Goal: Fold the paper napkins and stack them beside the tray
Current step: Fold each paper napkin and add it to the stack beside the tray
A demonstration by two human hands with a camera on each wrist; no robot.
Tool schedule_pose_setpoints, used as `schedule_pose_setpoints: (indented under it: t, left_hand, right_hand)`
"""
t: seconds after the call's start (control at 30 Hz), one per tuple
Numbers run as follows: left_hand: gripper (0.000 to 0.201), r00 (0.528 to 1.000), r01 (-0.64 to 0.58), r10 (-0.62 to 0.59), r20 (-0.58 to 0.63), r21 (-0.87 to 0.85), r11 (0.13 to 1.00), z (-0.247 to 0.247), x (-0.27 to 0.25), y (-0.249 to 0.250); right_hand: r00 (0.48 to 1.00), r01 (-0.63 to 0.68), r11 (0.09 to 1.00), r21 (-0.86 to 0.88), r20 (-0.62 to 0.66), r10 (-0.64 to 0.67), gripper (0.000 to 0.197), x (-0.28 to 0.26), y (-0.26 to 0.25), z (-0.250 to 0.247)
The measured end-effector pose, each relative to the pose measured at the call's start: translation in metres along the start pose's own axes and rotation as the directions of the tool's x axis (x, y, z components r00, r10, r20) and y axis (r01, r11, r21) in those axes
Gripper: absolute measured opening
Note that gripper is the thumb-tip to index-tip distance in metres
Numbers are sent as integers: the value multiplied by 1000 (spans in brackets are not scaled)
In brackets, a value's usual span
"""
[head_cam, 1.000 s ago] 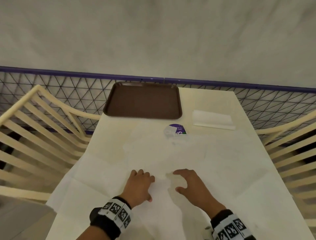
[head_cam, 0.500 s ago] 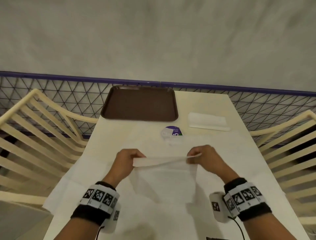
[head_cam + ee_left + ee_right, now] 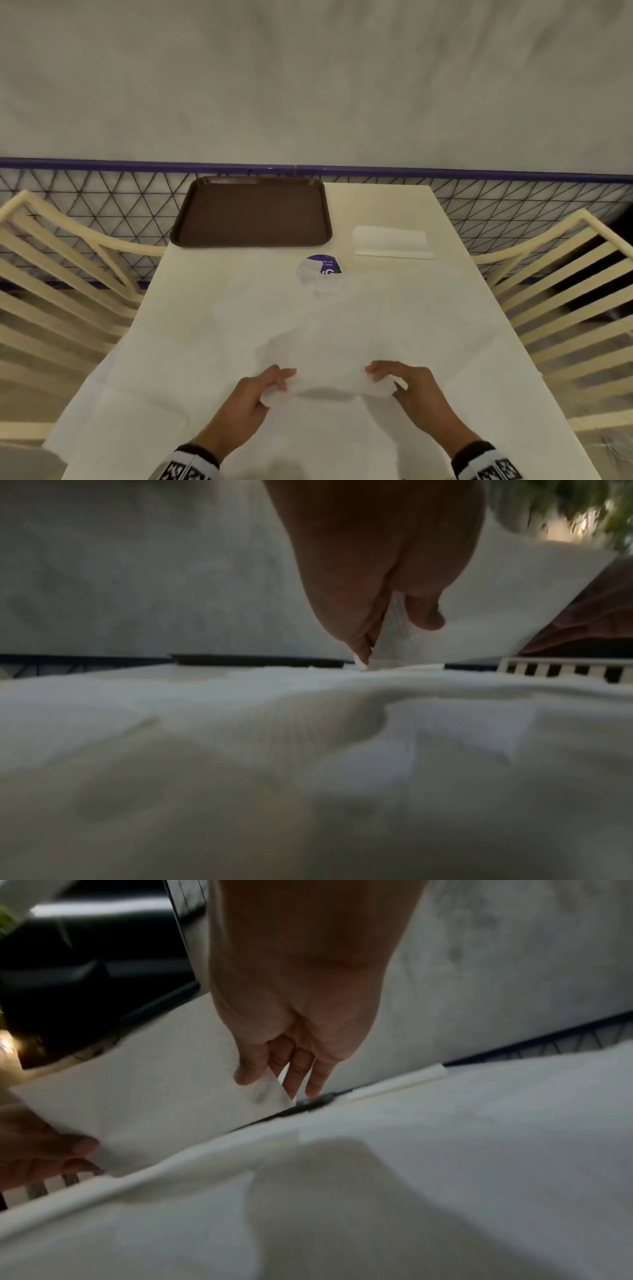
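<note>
A white paper napkin [image 3: 329, 370] is held just above the table near me, each hand pinching one end. My left hand [image 3: 270, 387] pinches its left end between thumb and fingers [image 3: 377, 631]. My right hand [image 3: 387, 380] pinches the right end with thumb and fingers [image 3: 263, 1080]. The napkin [image 3: 154, 1093] hangs as a flat sheet between the hands. A folded napkin [image 3: 392, 241] lies on the table to the right of the brown tray [image 3: 251, 212] at the far end.
Several unfolded white napkins [image 3: 171, 359] cover the near half of the cream table [image 3: 394, 198]. A round purple sticker [image 3: 320, 269] sits mid-table. Slatted cream chairs [image 3: 51, 274] flank both sides. A purple-railed mesh fence [image 3: 513, 202] runs behind the table.
The hands took hold of a napkin, lifted it and carried its edge away, then brought it back toward me, lower and closer to the table.
</note>
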State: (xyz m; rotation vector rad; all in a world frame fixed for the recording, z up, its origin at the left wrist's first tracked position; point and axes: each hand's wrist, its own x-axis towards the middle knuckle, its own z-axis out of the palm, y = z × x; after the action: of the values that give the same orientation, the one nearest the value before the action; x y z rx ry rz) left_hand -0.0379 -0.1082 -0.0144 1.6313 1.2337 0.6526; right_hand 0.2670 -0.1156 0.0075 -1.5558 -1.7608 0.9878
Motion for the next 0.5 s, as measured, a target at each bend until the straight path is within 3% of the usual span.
schedule_pose_setpoints:
  t: [0.1, 0.17, 0.27, 0.3, 0.4, 0.5]
  left_hand:
    - [45, 994, -111, 102, 46, 271, 956, 8, -10, -19]
    - [46, 991, -122, 100, 91, 280, 952, 9, -11, -19]
    - [48, 998, 17, -12, -60, 84, 996, 9, 4, -22]
    - [47, 991, 36, -24, -135, 88, 995, 9, 10, -25]
    - [37, 930, 186, -131, -343, 132, 974, 9, 30, -18]
    - [28, 902, 289, -197, -384, 198, 937, 7, 38, -17]
  right_hand:
    - [988, -98, 994, -41, 116, 102, 71, -9, 21, 15]
    - [982, -147, 989, -21, 119, 149, 65, -10, 23, 20]
    - [982, -188, 982, 7, -9, 188, 55, 2, 21, 20]
    - [979, -193, 981, -8, -63, 192, 49, 9, 19, 20]
    - [954, -278, 958, -67, -132, 267, 7, 34, 14, 21]
    - [920, -380, 924, -48, -127, 372, 14, 49, 16, 26]
